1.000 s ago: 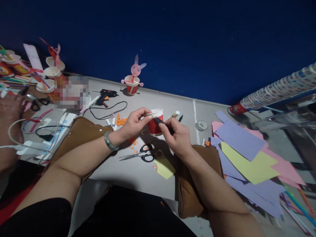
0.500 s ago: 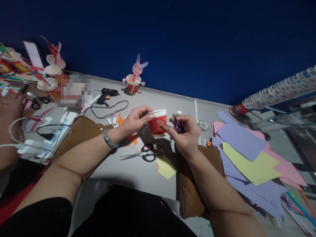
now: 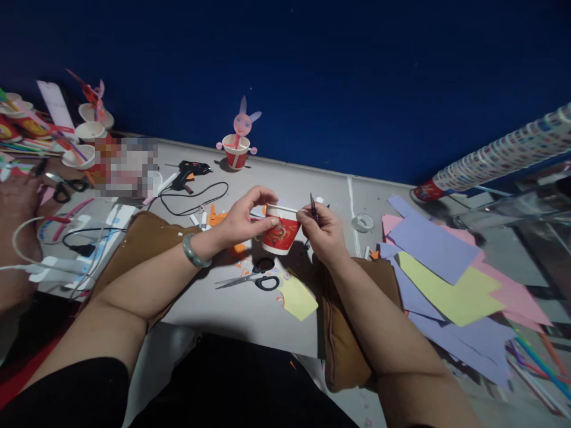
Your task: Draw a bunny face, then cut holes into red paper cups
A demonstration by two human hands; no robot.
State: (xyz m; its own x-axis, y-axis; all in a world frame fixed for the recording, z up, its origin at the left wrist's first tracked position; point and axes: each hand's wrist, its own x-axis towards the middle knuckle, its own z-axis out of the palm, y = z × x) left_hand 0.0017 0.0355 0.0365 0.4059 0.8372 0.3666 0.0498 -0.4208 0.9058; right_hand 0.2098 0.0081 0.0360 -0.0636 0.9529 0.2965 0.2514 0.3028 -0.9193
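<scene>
My left hand [image 3: 250, 219] grips a red paper cup [image 3: 284, 235] with a white rim and a gold print, held roughly upright above the table. At the cup's right side is my right hand [image 3: 323, 235], its thumb and fingertips against the rim. A slim dark pointed tool [image 3: 313, 207] sticks up from the right hand's fingers; its kind is unclear, and its lower part is hidden in the palm. Below the cup lie black-handled scissors [image 3: 263, 276], beside a cut piece of yellow paper [image 3: 298, 297] and small orange scraps.
A pink rabbit figure in a cup [image 3: 241, 139] stands at the back, near a black glue gun [image 3: 193, 172]. Coloured paper sheets [image 3: 439, 246] and a long stack of cups [image 3: 499, 154] are at right. Brown cushions [image 3: 348, 321] lie under my forearms. Another person's hand [image 3: 20, 208] is at left.
My right hand has moved left and up to the cup's rim, and its tool now points upward. The cup has turned and sits slightly lower.
</scene>
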